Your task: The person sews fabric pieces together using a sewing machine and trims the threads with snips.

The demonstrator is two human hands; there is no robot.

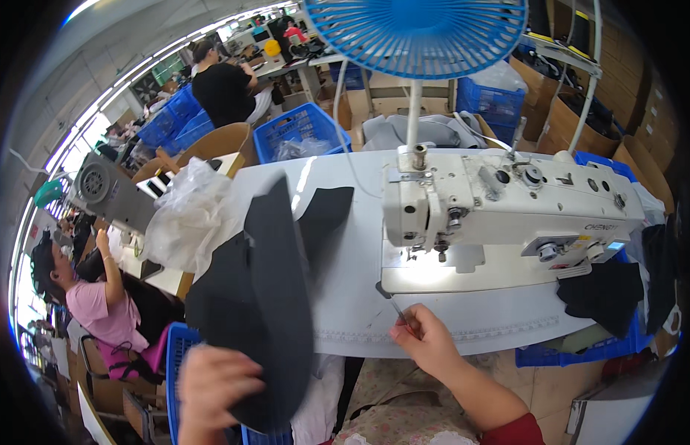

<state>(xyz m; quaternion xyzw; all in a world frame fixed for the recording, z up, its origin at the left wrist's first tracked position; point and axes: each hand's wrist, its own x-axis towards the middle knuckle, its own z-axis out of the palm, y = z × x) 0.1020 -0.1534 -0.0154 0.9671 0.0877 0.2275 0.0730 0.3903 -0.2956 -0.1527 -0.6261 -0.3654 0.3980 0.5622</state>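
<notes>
Black cloth [278, 297] reached over the left part of the white table [349, 267], its near end past the near edge, where the blurred left hand [220, 382] gripped its left side. Farther right, the right hand [430, 341] pinched a thin tool [395, 306] at that edge. Open tabletop ran between cloth and sewing machine [501, 204], which blocked the right; a white plastic bag [193, 215] crowded the left, a blue fan [423, 37] the far side.
</notes>
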